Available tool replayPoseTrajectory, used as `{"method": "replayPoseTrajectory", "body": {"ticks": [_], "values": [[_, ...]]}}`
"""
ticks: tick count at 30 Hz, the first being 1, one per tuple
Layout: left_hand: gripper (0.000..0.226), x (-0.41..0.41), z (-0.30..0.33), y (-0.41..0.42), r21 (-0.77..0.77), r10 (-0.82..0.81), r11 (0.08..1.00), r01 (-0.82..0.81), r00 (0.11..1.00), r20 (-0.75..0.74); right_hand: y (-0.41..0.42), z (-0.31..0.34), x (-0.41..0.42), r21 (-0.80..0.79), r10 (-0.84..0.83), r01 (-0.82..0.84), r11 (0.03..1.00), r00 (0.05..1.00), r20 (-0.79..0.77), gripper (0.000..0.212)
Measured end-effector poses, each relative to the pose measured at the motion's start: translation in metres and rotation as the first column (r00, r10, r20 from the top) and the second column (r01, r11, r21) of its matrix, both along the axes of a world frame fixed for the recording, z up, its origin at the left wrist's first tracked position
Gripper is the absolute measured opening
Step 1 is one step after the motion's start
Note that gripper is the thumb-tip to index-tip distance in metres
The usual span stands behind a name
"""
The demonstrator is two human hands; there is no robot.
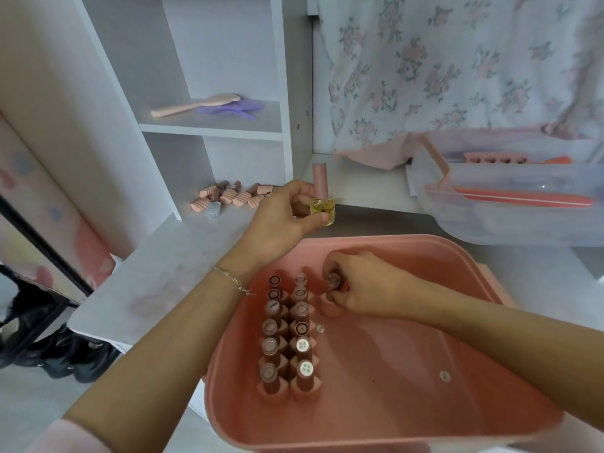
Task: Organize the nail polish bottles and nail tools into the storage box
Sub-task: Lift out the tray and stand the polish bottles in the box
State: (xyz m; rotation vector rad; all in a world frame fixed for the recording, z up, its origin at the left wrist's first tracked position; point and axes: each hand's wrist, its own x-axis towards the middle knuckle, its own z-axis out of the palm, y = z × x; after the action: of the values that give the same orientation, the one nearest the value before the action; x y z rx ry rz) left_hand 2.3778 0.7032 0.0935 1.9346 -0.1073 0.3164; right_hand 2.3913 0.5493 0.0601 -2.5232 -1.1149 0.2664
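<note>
White desk (pixel 170 256) holds the pink box (pixel 425 403); right hand (pixel 362 286) pinching a bottle (pixel 333 282) should seat it upright beside the rows, left hand (pixel 281 217) gripping the clear bottle (pixel 322 204).

Both hands (pixel 287 210) (pixel 356 286) forward, fingers curled

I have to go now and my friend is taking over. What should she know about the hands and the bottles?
Left hand: holds a clear bottle of yellow liquid above the desk, behind the pink storage box.
Right hand: grips a polish bottle in the box, starting a third row.
Done: two rows of bottles stand upright in the box.
Left: the pile of bottles lying on the low shelf, plus the two in hand. Nail files sit in the clear tray to the right.
</note>
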Motion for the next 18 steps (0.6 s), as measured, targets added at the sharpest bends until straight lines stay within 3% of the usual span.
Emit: {"method": "replayPoseTrajectory", "body": {"ticks": [9,18], "values": [[0.029,0.0014,-0.0008,0.0009,-0.028,-0.009,1.000,0.009,1.000,-0.019,-0.0048,0.0079,0.0001,0.003,0.075,-0.076,0.997,0.989,0.129,0.008],[0.027,0.0025,-0.0031,0.0012,-0.035,-0.012,0.999,0.011,1.000,-0.022,-0.0029,0.0082,-0.0009,0.010,0.054,-0.055,0.998,0.993,0.103,0.013]]}}
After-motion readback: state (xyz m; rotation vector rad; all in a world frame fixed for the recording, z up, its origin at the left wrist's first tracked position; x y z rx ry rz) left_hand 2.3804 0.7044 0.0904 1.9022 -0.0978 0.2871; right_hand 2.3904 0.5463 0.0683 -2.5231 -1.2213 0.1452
